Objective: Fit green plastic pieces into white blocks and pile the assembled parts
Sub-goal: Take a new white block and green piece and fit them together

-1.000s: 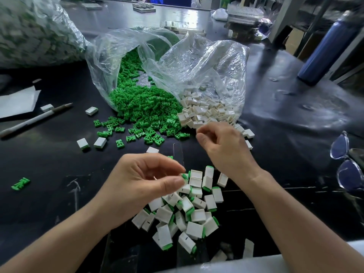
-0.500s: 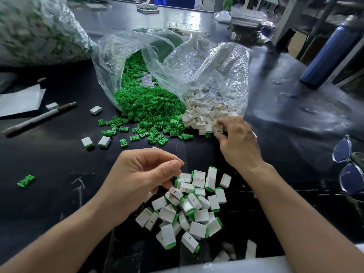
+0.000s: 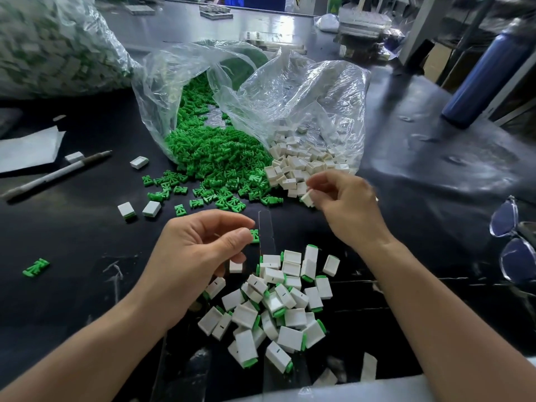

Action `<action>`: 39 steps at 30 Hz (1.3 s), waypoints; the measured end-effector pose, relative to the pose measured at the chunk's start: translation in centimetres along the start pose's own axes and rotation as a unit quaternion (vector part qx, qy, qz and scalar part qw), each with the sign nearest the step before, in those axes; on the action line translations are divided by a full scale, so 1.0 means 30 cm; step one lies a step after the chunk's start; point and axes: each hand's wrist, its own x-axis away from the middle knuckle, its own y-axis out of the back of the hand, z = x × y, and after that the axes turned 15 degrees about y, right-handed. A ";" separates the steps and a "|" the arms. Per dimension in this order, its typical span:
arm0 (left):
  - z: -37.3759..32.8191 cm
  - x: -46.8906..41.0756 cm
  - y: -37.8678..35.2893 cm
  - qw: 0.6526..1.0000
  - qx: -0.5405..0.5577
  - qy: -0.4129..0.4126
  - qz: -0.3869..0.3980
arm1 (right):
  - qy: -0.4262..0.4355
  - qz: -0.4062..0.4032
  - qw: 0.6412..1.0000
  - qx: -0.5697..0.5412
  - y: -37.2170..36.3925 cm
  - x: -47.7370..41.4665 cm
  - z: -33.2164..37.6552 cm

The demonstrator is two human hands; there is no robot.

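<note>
Nearest, at six o'clock, the pile of assembled parts [image 3: 272, 309] holds a few dozen. Just beyond it, the left hand [image 3: 191, 256] pinches a green piece [image 3: 254, 235]. At two o'clock from it, the right hand [image 3: 348, 204] pinches a white block [image 3: 307, 198], the two not yet joined. Farther off, at twelve, loose green pieces [image 3: 214, 158] and loose white blocks [image 3: 301, 161] spill from clear bags [image 3: 304, 91]. I'd judge most of the work remains.

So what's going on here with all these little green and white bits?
A person is assembling small parts at a dark table. The left hand pinches a green piece in its fingers, and the right hand holds a white block beside the loose white blocks spilling from a clear bag. The two are not yet joined. Finished parts lie in a pile between the forearms.
</note>
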 end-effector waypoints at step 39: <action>0.012 -0.020 -0.011 0.999 -0.020 0.036 -0.020 | 0.088 0.266 0.954 0.106 -0.105 0.076 0.140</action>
